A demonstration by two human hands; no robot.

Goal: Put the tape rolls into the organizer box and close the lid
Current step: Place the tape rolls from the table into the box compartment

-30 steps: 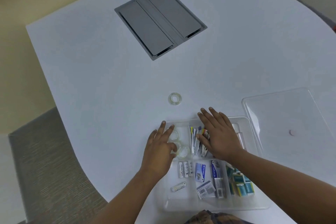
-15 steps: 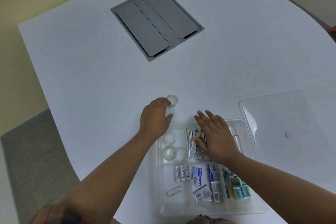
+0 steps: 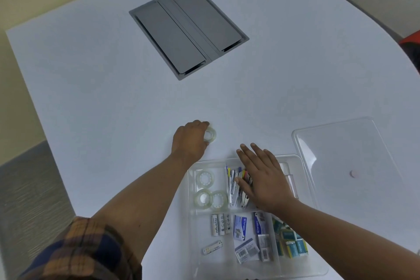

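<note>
A clear organizer box [image 3: 190, 223] sits at the near edge of the white table, its lid off. Three clear tape rolls [image 3: 205, 179] lie in its far-left compartment. Beyond the box, on the table, is one more clear tape roll [image 3: 211, 135]; my left hand [image 3: 189, 142] has its fingers closed around it. My right hand [image 3: 264, 180] rests flat, fingers spread, on the pens and clips in the box's far-middle compartment. The clear lid [image 3: 345, 166] lies on the table to the right of the box.
The box also holds batteries [image 3: 220, 224], small blue packs [image 3: 239, 227] and teal boxes [image 3: 293, 245]. A grey cable hatch [image 3: 188, 29] is set into the table farther out. The table's left edge drops to a grey floor.
My left hand left the box's tape compartment, reached forward to the loose roll on the table and closed on it. The right hand stayed on the box.
</note>
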